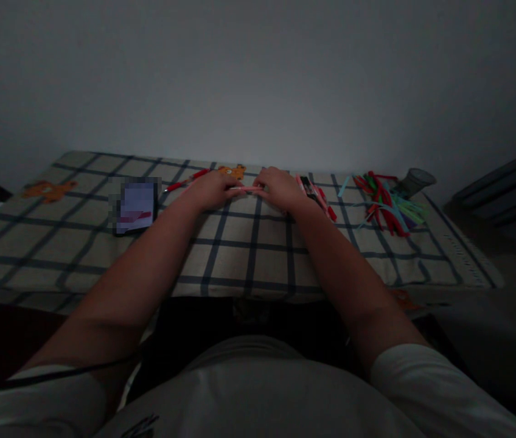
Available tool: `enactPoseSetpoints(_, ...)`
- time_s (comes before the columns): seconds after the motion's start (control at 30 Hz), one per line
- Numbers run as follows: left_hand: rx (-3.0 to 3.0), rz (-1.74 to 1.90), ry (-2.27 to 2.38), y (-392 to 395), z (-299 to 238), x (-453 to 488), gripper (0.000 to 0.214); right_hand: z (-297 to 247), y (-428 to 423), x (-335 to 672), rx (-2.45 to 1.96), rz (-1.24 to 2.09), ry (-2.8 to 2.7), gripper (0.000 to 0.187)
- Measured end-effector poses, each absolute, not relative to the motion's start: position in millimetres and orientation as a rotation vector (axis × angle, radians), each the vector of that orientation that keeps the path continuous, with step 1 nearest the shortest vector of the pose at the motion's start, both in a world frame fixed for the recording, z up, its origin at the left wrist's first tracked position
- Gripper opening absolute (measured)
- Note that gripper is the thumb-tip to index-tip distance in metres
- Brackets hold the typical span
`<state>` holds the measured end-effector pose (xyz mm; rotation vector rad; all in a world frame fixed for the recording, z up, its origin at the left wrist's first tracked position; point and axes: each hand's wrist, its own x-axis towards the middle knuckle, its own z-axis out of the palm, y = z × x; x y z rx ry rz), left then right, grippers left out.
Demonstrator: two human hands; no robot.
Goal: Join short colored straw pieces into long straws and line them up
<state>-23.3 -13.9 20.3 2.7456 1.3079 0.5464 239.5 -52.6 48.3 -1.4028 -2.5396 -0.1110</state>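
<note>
Above the middle of the table, a thin pink pen-like stick (249,189) runs level between my two hands. My left hand (215,188) pinches one end of it with thumb and fingers. The other end is in the closed fingers of my right hand (280,187). Partly behind my left wrist lies a red pen (174,187) with a metal tip. Just right of my right hand is a small group of pink, black and red slim items (317,194), partly hidden by the hand and too dim to name.
A checked cloth (230,249) covers the table, which stands against a plain wall. At the left is a tablet or phone (137,207) with a lit, blurred screen. Toward the right lies a heap of coloured strips (383,207), beside a clear cup (417,180).
</note>
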Motion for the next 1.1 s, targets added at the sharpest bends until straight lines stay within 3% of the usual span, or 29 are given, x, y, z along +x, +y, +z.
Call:
enactPoseSetpoints(0.2,2.789,0.571,1.431,-19,26,-19,0.042,44,-50,241,-1.394,-0.080,-2.565,0.052)
enactPoseSetpoints(0.7,2.761,0.571,1.424,-21,26,-17,0.039,46,-45,238,-1.373,-0.133,-2.635,0.058)
enactPoseSetpoints(1.1,2.799,0.518,1.350,-19,24,-19,0.041,35,-35,243,-1.302,-0.027,-2.480,0.021)
